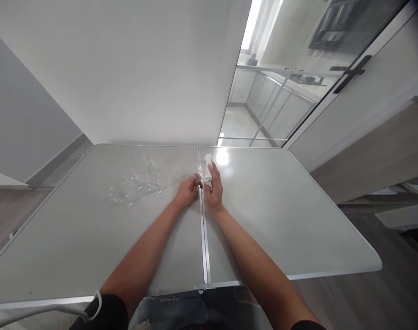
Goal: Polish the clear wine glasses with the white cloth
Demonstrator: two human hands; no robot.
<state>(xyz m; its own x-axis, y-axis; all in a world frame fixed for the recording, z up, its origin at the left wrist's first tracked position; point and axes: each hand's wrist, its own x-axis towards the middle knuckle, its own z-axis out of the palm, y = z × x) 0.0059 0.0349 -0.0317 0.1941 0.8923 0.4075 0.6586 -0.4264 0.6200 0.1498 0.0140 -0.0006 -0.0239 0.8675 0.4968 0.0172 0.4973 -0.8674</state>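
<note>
My left hand point(188, 190) is closed near the table's middle seam, its fingertips pinching a small clear, glass-like piece point(199, 170). Just to its right, my right hand point(214, 190) curls around a small white object point(208, 170), upright and pale; whether it is cloth or plastic I cannot tell. The two hands nearly meet, and the clear piece lies between them and the white object. Left of my hands, a cluster of clear, rounded glass-like pieces point(139, 185) rests on the table; their exact kind is hard to make out.
The light grey folding table point(281, 229) has a metal-edged seam point(204, 247) down its middle. A white wall point(143, 68) stands behind it. To the right is a glass-panelled door with a black handle point(353, 73). A white cable point(57, 308) loops near my left sleeve.
</note>
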